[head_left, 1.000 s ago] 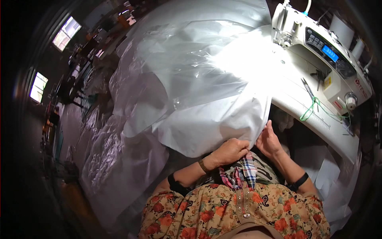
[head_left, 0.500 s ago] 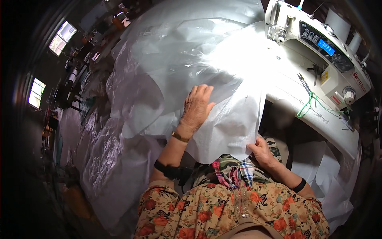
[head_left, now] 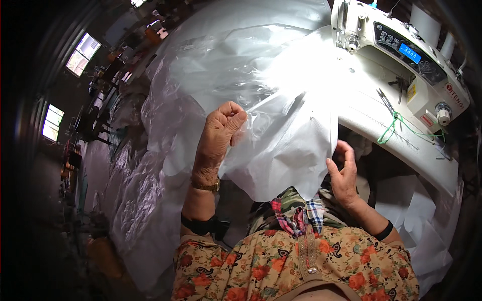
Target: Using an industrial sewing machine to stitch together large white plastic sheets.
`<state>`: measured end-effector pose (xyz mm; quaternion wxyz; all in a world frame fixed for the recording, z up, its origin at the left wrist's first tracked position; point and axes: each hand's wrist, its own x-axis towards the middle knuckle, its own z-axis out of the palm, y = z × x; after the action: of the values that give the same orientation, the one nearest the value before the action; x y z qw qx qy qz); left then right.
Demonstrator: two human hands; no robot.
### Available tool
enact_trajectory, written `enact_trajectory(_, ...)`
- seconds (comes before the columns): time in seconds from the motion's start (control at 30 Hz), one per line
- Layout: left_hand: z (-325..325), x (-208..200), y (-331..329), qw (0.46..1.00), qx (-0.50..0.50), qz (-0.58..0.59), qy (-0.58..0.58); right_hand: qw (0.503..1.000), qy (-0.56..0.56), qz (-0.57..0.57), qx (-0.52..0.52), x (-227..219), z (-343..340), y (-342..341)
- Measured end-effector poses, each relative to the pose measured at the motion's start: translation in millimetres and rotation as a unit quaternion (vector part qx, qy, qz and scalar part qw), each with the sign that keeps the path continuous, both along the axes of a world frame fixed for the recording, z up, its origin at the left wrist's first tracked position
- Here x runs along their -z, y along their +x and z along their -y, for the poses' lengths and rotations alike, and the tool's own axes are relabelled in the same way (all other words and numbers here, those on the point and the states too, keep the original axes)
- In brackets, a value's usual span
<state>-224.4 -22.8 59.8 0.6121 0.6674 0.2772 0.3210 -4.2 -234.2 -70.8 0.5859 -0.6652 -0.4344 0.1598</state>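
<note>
My left hand (head_left: pixel 219 133) is closed in a pinch, with thin clear plastic film (head_left: pixel 258 119) gathered at its thumb and fingertips. The film is lifted in creases over a white woven-looking sheet (head_left: pixel 288 168), whose near edge hangs over my lap. Beside the sheet's right edge, my right hand (head_left: pixel 344 173) is open, its thumb and fingers apart and bent. Whether its fingertips touch the edge I cannot tell. Farther right stands a white sewing machine (head_left: pixel 434 93) with a lit blue display; its lamp glares on the sheet near the needle area.
Snips (head_left: pixel 385 102) and a green cord (head_left: pixel 390 131) lie on the white machine table (head_left: pixel 427 168). A white thread cone (head_left: pixel 426 25) stands behind the machine. Crumpled clear plastic (head_left: pixel 133 195) spreads down the left side. More white sheets (head_left: pixel 401 200) lie below the table at right.
My left hand has gone from lying flat on the sheet to pinching and raising the film, moving slightly left. My right hand has let go of the sheet's lower corner and moved up and right, opening.
</note>
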Motion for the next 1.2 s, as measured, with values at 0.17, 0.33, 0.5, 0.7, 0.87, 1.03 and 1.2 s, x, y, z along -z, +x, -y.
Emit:
enact_trajectory(0.17, 32, 4, 7, 0.983, 0.054, 0.083, -0.152, 0.990, 0.053, 0.099, -0.082, -46, -2, -2)
enact_trajectory(0.33, 64, 9, 24, 0.964, 0.062, 0.096, -0.241, 0.850, -0.048, -0.391, -0.349, -64, -17, -33)
enact_trajectory(0.5, 79, 30, 20, 0.978, 0.025, 0.041, -0.204, 0.730, -0.131, -0.428, -0.516, -70, -6, -38)
enact_trajectory(0.7, 80, 63, 4, 0.986, 0.035, -0.156, 0.041, 0.740, -0.194, -0.482, -0.426, -37, 14, -38)
enact_trajectory(0.87, 99, 33, 8, 0.862, -0.016, -0.128, 0.491, 0.750, -0.155, -0.483, -0.425, -26, 22, -42)
enact_trajectory(1.03, 120, 35, 6, 0.892, 0.147, -0.198, 0.378, 0.766, -0.140, -0.450, -0.438, -41, 23, -43)
enact_trajectory(1.2, 134, 53, 4, 0.888, 0.121, -0.233, 0.376, 0.820, -0.127, -0.382, -0.408, -37, 27, -45)
